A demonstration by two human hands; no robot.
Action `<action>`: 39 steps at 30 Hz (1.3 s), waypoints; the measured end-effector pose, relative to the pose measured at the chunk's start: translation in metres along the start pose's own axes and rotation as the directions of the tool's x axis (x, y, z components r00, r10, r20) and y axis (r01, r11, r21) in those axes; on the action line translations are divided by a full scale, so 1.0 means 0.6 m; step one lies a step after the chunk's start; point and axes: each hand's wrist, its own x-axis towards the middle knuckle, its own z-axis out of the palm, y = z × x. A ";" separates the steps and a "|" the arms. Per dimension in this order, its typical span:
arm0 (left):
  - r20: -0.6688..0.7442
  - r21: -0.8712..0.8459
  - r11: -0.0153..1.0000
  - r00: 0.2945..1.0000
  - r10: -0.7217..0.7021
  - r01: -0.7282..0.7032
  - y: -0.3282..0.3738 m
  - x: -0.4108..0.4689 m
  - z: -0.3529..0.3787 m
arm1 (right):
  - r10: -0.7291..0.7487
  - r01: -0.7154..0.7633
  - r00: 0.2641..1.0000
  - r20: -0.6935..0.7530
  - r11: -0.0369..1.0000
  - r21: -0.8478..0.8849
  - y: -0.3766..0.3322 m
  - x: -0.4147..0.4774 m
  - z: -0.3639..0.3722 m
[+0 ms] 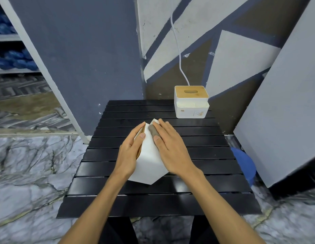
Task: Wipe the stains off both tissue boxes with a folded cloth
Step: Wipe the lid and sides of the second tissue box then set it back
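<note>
Your near box [149, 161] stands tilted on one corner at the middle of the tabletop [170, 203]. Your left hand [130, 152] steadies it from 9 o'clock, its fingers [141, 128] straight and together along the wooden lid, thumb on the white face. Your right hand [172, 148] lies flat at 3 o'clock, fingers straight and close together, pressing the cloth [153, 131] against the box's upper face. The far box [191, 110] sits upright at 1 o'clock, well apart, brownish marks on its front.
</note>
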 end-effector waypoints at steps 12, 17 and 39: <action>0.019 -0.004 0.999 0.999 -0.041 0.041 0.004 0.003 0.004 | 0.108 -0.106 0.993 -0.052 0.993 0.045 0.019 -0.032 -0.014; 0.027 -0.003 0.999 0.999 -0.045 0.045 0.006 0.003 0.003 | 0.122 -0.114 0.990 -0.073 0.988 0.101 0.016 -0.062 0.005; 0.013 0.005 0.999 0.999 -0.040 0.040 0.008 0.001 0.000 | 0.287 -0.280 0.958 -0.001 0.935 0.220 0.040 0.001 -0.008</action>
